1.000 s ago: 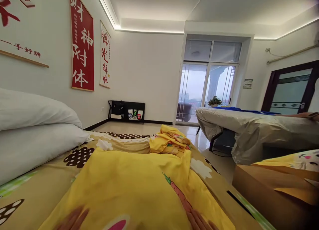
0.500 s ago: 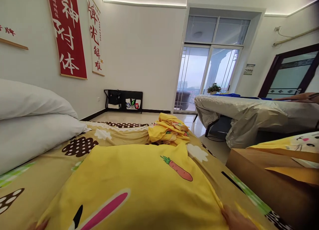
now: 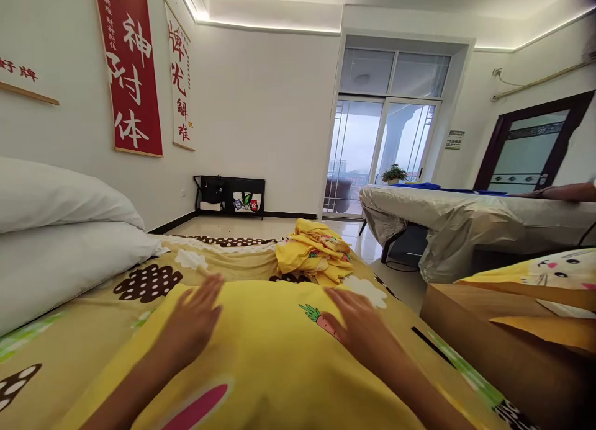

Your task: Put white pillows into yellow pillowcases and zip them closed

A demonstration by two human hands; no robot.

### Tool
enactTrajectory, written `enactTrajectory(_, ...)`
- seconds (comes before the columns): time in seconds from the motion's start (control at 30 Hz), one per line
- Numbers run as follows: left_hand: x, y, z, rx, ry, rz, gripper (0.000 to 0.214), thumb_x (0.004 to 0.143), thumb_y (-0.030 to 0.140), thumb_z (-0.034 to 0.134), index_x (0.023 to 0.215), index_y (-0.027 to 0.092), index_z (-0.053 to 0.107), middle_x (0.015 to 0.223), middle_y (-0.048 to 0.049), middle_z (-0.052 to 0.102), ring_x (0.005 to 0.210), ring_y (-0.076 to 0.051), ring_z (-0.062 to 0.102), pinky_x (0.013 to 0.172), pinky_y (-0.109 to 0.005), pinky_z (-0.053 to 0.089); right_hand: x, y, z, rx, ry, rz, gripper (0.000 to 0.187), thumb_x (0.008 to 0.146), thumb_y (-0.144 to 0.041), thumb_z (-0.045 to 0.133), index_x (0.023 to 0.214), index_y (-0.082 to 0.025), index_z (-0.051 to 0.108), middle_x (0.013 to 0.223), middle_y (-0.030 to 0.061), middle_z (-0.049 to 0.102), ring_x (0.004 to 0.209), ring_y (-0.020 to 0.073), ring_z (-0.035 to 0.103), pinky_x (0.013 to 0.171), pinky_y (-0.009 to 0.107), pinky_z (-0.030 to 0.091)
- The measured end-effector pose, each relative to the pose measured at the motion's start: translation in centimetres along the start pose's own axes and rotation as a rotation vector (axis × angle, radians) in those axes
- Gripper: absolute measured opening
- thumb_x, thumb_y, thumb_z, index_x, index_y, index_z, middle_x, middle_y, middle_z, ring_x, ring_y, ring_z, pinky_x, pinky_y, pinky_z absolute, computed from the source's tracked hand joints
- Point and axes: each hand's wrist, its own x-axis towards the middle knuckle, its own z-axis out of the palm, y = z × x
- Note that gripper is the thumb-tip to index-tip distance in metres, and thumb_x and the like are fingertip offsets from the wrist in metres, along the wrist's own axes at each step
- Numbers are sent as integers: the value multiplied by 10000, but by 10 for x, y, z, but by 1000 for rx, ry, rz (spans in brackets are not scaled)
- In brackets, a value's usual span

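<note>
On the patterned bed sheet (image 3: 84, 334), a yellow cloth (image 3: 270, 337) is lying spread out in front of the person, showing a printed carrot near its far right corner and part of a pink shape lower down. Over its far left part, the left hand (image 3: 193, 321) is pointing forward, its fingers straight, fairly close together and grasping nothing. Over the far right part, the right hand (image 3: 361, 324) is pointing forward too, its thumb standing apart, its fingers loosely open and holding nothing, partly covering the carrot. Blur is hiding whether either palm is pressing down. Just beyond the far edge, a crumpled yellow bundle (image 3: 314, 253) is sitting on the sheet. White pillows (image 3: 69, 259) are lying stacked on the left. Near the bed's right side, a brown box (image 3: 479, 343) is standing, with a rabbit-faced cloth (image 3: 554, 272) showing at its top. Farther back, another person's arm (image 3: 570, 193) is stretching over a covered table (image 3: 493, 225).
</note>
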Motion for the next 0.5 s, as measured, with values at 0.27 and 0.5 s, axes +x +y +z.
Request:
enactTrajectory(0.27,91,50,69,-124,-332,-58,562,909,451,266,1378,196,441,1462,-94,395,1375,-243,316,1101,-493,257,81,-66,100,211,-325,-102,488,957,-411,277,1394,-236,407,1457,80,402,1360,221,325,1091,479,242)
enactTrajectory(0.5,72,-75,111,-35,-392,-358,639,890,554,219,1417,230,378,1507,-59,316,1410,-265,227,1106,-585,158,48,92,142,36,-508,199,612,930,-580,172,1462,-294,267,1513,42,292,1400,215,236,1106,511,194)
